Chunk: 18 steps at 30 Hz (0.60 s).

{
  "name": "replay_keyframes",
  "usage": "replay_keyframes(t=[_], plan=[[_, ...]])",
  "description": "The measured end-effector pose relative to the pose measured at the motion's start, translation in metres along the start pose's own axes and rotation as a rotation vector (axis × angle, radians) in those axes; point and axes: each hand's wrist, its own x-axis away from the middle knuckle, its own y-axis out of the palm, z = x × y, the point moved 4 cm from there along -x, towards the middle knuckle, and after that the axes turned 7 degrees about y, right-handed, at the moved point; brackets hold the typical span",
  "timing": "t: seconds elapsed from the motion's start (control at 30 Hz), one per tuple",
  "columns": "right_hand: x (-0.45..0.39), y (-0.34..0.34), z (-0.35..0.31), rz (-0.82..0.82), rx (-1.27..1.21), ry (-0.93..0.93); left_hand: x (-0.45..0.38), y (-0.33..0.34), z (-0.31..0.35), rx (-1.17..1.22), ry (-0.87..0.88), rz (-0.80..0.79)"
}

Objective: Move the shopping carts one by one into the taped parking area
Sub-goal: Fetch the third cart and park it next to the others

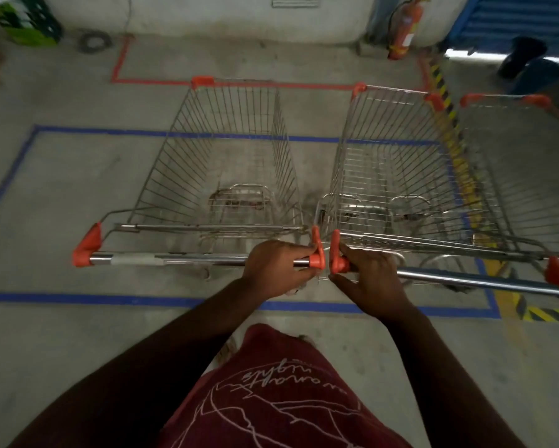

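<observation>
**Parking two carts side by side in the blue tape box**

Left hand [276, 268] is wrapping its grip round the left cart [220, 163] handle; right hand [367, 274] is gripping the right cart [397, 163] handle. Both carts are sitting inside the blue tape [110, 300]. Next, probably: squaring them up, then releasing. A third cart [517, 150], beyond the tape's right side, is cut off; wheels are hidden and the frame is blurring.

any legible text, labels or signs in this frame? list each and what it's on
Maroon shirt: white script print, seen upside down, too distorted to read reliably.
Fire extinguisher: pale label patch, too blurred to read.
Wall plate: no readable characters.
Shopping carts, left cart handle and right cart handle: no visible text.
Floor tape: plain, no lettering.
</observation>
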Motion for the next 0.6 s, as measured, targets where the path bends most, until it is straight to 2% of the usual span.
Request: replay_keyframes(t=[0.1, 0.2, 0.4, 0.6], plan=[[0.002, 0.0, 0.003, 0.028, -0.001, -0.017, -0.008, 0.006, 0.008, 0.016, -0.001, -0.009], [0.005, 0.001, 0.004, 0.059, -0.011, -0.037, -0.004, 0.015, 0.01, -0.056, 0.06, 0.055], [0.001, 0.003, 0.01, -0.031, -0.057, -0.018, -0.006, 0.011, 0.015, -0.106, 0.124, 0.162], [0.001, 0.004, 0.011, -0.036, -0.048, -0.015, -0.006, 0.013, 0.014, -0.097, 0.121, 0.123]])
